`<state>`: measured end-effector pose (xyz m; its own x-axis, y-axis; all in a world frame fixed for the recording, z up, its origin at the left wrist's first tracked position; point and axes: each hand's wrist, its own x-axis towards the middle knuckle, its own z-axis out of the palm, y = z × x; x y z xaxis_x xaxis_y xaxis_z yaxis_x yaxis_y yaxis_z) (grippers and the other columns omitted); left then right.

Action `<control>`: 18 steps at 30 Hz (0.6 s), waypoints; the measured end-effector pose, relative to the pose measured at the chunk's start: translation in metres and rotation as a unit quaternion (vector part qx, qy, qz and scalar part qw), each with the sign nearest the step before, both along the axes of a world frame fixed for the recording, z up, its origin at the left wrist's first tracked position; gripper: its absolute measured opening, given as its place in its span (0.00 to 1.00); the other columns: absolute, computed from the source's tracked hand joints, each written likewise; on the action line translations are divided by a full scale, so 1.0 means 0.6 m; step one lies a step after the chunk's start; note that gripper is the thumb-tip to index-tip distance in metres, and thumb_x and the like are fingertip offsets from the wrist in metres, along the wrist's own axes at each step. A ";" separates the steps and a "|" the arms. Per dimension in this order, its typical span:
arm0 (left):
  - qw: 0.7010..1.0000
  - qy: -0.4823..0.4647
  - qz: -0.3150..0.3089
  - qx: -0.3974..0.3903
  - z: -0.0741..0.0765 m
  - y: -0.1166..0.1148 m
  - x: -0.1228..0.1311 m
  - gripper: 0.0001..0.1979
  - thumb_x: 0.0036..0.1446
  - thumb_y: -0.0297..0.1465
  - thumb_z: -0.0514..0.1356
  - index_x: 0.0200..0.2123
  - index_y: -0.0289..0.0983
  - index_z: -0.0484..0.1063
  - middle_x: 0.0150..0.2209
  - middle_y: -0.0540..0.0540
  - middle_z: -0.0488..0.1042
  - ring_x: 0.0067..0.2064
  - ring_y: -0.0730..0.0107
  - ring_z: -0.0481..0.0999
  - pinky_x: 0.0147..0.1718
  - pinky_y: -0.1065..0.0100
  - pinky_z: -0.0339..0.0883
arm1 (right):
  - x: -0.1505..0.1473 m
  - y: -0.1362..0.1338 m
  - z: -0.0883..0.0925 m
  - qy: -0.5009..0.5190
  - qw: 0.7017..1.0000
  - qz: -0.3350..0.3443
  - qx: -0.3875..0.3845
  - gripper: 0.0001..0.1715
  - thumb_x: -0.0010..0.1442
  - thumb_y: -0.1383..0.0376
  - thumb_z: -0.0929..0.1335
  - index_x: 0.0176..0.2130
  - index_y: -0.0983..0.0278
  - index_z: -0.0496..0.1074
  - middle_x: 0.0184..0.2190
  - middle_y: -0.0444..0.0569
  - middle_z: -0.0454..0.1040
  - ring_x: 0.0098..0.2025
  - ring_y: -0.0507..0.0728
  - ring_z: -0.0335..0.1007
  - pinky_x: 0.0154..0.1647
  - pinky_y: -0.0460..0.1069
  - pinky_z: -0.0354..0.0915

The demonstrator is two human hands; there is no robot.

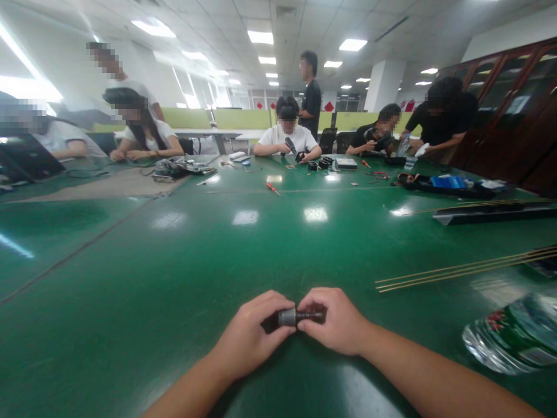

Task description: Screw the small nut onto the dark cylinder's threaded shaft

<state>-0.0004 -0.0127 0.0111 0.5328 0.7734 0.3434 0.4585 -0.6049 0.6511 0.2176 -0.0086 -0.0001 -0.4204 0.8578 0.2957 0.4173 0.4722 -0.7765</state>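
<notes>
Two forearms (191, 380) lead to left hand (256, 326) and right hand (337, 323), both pinching one grey-and-dark cylindrical part (288, 317).

A gleaming green tabletop (195, 261), and what a spread! Clear bottle (511, 337) at near right, thin yellowish rods (435, 278) beyond it, then (small but bright) a red-handled screwdriver (272, 188) farther across.

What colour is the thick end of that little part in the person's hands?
The thick end is grey; the head view, the only one, shows it.
</notes>
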 end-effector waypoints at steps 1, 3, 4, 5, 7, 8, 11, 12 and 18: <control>1.000 0.000 0.001 -0.001 0.000 0.000 0.000 0.10 0.57 0.28 0.64 0.44 0.39 0.75 0.40 0.44 0.77 0.42 0.64 0.77 0.43 0.65 0.71 | 0.000 0.000 -0.001 0.002 1.000 0.000 -0.001 0.06 0.49 0.70 0.73 0.32 0.63 0.77 0.27 0.43 0.75 0.30 0.52 0.69 0.32 0.45 0.61; 1.000 -0.001 0.001 -0.005 -0.001 -0.001 0.001 0.10 0.58 0.27 0.63 0.44 0.39 0.75 0.41 0.44 0.77 0.42 0.64 0.77 0.43 0.65 0.71 | 0.001 0.001 -0.003 0.005 1.000 0.000 -0.005 0.06 0.49 0.70 0.73 0.32 0.63 0.77 0.27 0.43 0.75 0.30 0.52 0.69 0.32 0.45 0.61; 1.000 0.000 0.001 -0.007 -0.001 -0.002 0.001 0.10 0.58 0.27 0.63 0.44 0.39 0.75 0.41 0.44 0.77 0.43 0.64 0.76 0.44 0.65 0.71 | 0.001 0.001 -0.004 0.006 1.000 0.000 -0.007 0.06 0.49 0.70 0.73 0.32 0.63 0.77 0.27 0.43 0.75 0.30 0.52 0.69 0.32 0.45 0.61; 1.000 0.001 0.000 -0.009 -0.002 -0.003 0.001 0.10 0.58 0.27 0.63 0.44 0.40 0.75 0.41 0.44 0.77 0.43 0.64 0.76 0.44 0.65 0.71 | 0.001 0.001 -0.005 0.005 1.000 -0.001 -0.009 0.06 0.49 0.69 0.73 0.32 0.64 0.77 0.27 0.43 0.75 0.29 0.52 0.69 0.31 0.45 0.61; 1.000 0.005 -0.001 -0.011 -0.003 -0.004 0.001 0.10 0.59 0.27 0.63 0.45 0.40 0.74 0.41 0.45 0.77 0.43 0.65 0.76 0.44 0.65 0.71 | 0.001 0.002 -0.006 0.003 1.000 -0.005 -0.013 0.06 0.48 0.69 0.73 0.31 0.64 0.76 0.27 0.44 0.76 0.29 0.52 0.69 0.31 0.45 0.60; 1.000 0.005 -0.002 -0.011 -0.003 -0.004 0.000 0.10 0.59 0.27 0.63 0.45 0.40 0.74 0.41 0.45 0.76 0.43 0.65 0.76 0.44 0.65 0.71 | 0.001 0.002 -0.006 0.001 1.000 -0.006 -0.015 0.06 0.48 0.69 0.73 0.31 0.64 0.76 0.26 0.43 0.76 0.29 0.52 0.69 0.31 0.45 0.60; 1.000 0.005 -0.005 -0.011 -0.005 -0.005 -0.001 0.10 0.60 0.27 0.62 0.46 0.40 0.73 0.42 0.44 0.76 0.44 0.65 0.76 0.45 0.64 0.70 | 0.001 0.002 -0.006 -0.001 1.000 -0.009 -0.019 0.06 0.47 0.69 0.74 0.30 0.64 0.76 0.26 0.44 0.76 0.29 0.53 0.70 0.31 0.45 0.61; 1.000 0.006 -0.005 -0.010 -0.005 -0.005 -0.001 0.11 0.60 0.27 0.62 0.46 0.40 0.73 0.43 0.44 0.76 0.45 0.65 0.75 0.46 0.64 0.70 | 0.001 0.002 -0.005 0.000 1.000 -0.010 -0.021 0.06 0.47 0.68 0.74 0.30 0.64 0.76 0.26 0.44 0.76 0.29 0.53 0.69 0.30 0.45 0.61; 1.000 0.015 -0.004 -0.002 -0.002 -0.006 -0.001 0.11 0.61 0.27 0.62 0.47 0.40 0.72 0.43 0.45 0.75 0.45 0.65 0.75 0.46 0.65 0.70 | 0.001 0.001 -0.005 0.003 0.999 -0.007 -0.032 0.05 0.48 0.68 0.74 0.30 0.64 0.76 0.26 0.44 0.75 0.28 0.52 0.69 0.30 0.45 0.60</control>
<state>-0.0013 -0.0165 0.0099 0.5481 0.7709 0.3246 0.4732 -0.6058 0.6397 0.2183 -0.0081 -0.0032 -0.4057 0.8812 0.2426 0.4184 0.4150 -0.8079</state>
